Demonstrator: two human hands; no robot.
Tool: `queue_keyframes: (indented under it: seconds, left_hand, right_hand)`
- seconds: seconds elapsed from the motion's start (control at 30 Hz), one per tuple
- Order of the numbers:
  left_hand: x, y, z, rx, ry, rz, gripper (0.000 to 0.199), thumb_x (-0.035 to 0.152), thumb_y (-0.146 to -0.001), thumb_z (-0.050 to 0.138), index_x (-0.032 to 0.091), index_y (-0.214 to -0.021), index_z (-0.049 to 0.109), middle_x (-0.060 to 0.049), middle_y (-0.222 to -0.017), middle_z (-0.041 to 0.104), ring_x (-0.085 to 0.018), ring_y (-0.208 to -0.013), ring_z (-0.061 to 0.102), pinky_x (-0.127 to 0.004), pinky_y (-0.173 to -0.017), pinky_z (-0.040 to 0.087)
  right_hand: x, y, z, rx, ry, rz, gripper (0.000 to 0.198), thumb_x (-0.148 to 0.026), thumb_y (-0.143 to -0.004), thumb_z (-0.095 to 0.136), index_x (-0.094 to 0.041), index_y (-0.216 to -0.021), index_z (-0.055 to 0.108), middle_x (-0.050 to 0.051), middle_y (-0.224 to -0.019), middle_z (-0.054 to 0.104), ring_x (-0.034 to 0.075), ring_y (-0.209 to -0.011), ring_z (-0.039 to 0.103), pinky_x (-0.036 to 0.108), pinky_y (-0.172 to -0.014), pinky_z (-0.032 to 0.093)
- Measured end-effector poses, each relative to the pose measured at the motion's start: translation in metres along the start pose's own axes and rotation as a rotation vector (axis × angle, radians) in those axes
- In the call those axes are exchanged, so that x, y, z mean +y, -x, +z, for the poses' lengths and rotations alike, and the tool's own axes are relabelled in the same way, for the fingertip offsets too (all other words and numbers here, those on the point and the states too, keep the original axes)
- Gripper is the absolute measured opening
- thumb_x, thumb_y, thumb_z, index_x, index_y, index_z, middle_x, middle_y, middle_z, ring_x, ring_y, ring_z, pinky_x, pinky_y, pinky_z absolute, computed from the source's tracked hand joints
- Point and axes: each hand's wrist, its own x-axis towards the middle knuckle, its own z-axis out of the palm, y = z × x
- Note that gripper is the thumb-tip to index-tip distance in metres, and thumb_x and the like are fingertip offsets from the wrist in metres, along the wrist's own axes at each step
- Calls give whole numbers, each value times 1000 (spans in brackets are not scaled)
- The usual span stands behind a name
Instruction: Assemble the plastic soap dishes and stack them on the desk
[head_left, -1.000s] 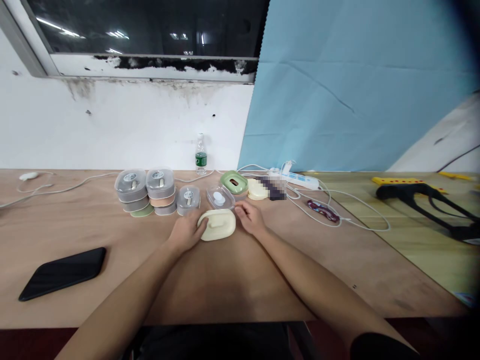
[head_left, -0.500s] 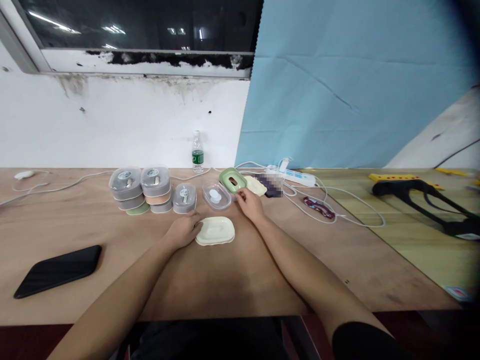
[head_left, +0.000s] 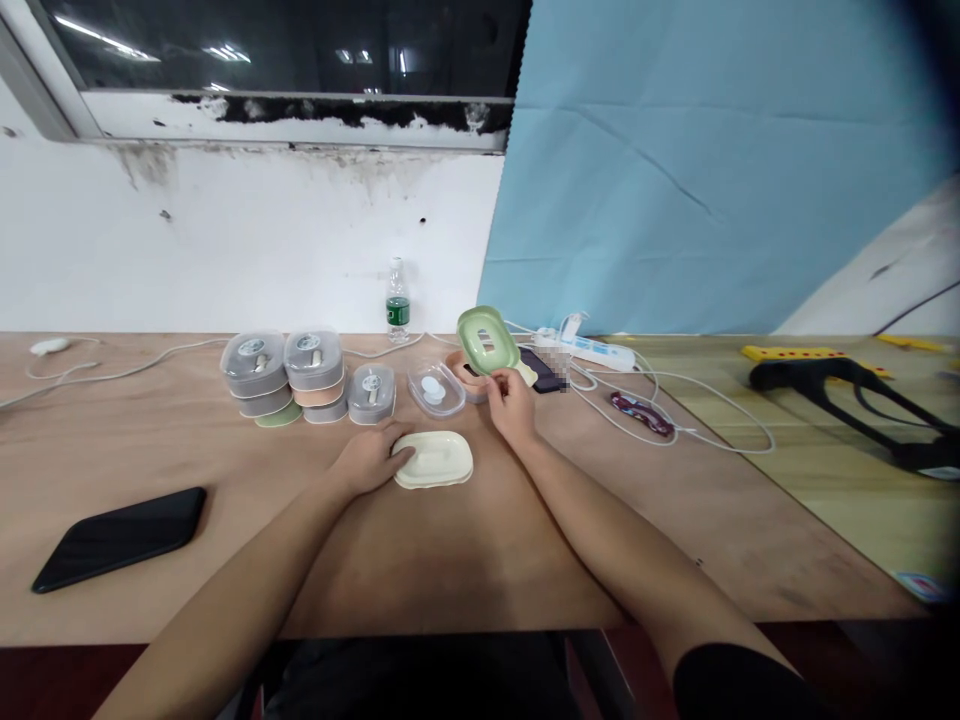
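A green tray (head_left: 480, 358) with an oval slot in its middle is held up and tilted by my right hand (head_left: 512, 405), which pinches its near edge. Behind it, partly covered, are an orange container (head_left: 472, 388) and a cream piece (head_left: 529, 374). My left hand (head_left: 369, 460) grips the left rim of a cream tray (head_left: 439, 462) lying flat on the table, thumb over the edge. Between the hands, farther back, lies a clear lid (head_left: 437, 392) with a white disc on it.
Stacked boxes with clear lids (head_left: 255, 362) stand at the back left, a single lidded box (head_left: 372, 395) beside them. A water bottle (head_left: 397, 305) is against the wall. A black phone (head_left: 120, 538) lies front left. Cables, a power strip (head_left: 592, 350) and a maroon object (head_left: 642, 414) are right.
My right hand has lifted the green tray and moved it to the right, tilting it up. The orange container under it now shows. My left hand stays at the cream tray.
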Motion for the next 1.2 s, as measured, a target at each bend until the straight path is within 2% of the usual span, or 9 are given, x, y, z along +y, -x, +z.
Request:
queue_keyframes:
  seconds: [0.1, 0.23, 0.37, 0.47, 0.6, 0.73, 0.87, 1.03, 1.2]
  left_hand:
    - [0, 0, 1, 75, 10, -39, 49, 39, -89, 47, 23, -135, 42, -7, -115, 60, -19, -86, 62, -32, -76, 50]
    - [0, 0, 1, 284, 106, -87, 74, 42, -87, 51, 21, -147, 12, -11, -125, 55, -13, -67, 59, -31, -69, 51]
    - [-1, 2, -4, 486, 128, -81, 97, 44, -83, 59, 14, -148, -6, -19, -134, 47, -19, -84, 61, -32, -73, 52]
    - [-3, 4, -10, 583, 68, 8, 92, 43, -82, 60, 16, -148, 3, -19, -142, 37, -27, -114, 52, -33, -84, 50]
    - [-4, 5, -18, 612, 61, -11, 58, 36, -87, 53, 20, -139, 34, -14, -139, 41, -19, -104, 56, -29, -79, 51]
    - [-1, 7, -22, 519, 15, -85, 36, 38, -85, 53, 18, -115, 57, -9, -106, 63, -15, -77, 59, -27, -68, 47]
    - [8, 9, -24, 374, -91, -123, 40, 51, -87, 47, 18, -74, 63, -3, -63, 61, -15, -62, 55, -25, -56, 35]
    - [11, 6, -20, 150, -193, -192, 57, 56, -92, 28, 19, -62, 60, -5, -62, 62, -17, -60, 56, -26, -53, 29]
    - [4, 3, -13, -94, -145, -190, 56, 53, -94, 22, 21, -76, 64, -6, -79, 69, -20, -73, 62, -28, -57, 34]
  right_hand:
    - [-5, 5, -4, 2, 2, -78, 23, -39, -90, 44, -20, -96, 56, 6, -85, 62, 18, -76, 58, 31, -73, 47]
    - [-18, 19, -4, -117, -70, -297, 20, -40, -86, 51, -21, -91, 56, 4, -74, 60, 17, -67, 57, 31, -67, 47]
    - [-31, 30, 1, -267, -168, -522, 24, -45, -81, 55, -23, -88, 58, 4, -71, 61, 17, -65, 58, 31, -64, 47]
    - [-34, 32, 3, -302, -173, -553, 28, -49, -81, 52, -23, -88, 59, 4, -69, 61, 17, -65, 59, 32, -64, 48]
    - [-30, 31, 0, -238, -178, -494, 42, -55, -77, 57, -20, -101, 59, 8, -80, 65, 19, -65, 60, 32, -63, 49]
    - [-29, 32, -4, -147, -139, -322, 51, -59, -80, 49, -19, -110, 57, 9, -84, 65, 19, -65, 58, 33, -63, 49]
    - [-33, 31, -8, -142, -187, -222, 42, -55, -84, 45, -18, -99, 59, 1, -65, 56, 15, -56, 50, 27, -56, 43]
    - [-26, 19, -9, -448, -114, -279, 37, -44, -87, 46, -19, -60, 47, -4, -53, 41, 10, -50, 39, 23, -52, 29]
    - [-18, 13, -4, -743, 5, -311, 41, -39, -81, 53, -18, -51, 35, -6, -48, 34, 7, -48, 33, 23, -50, 21]
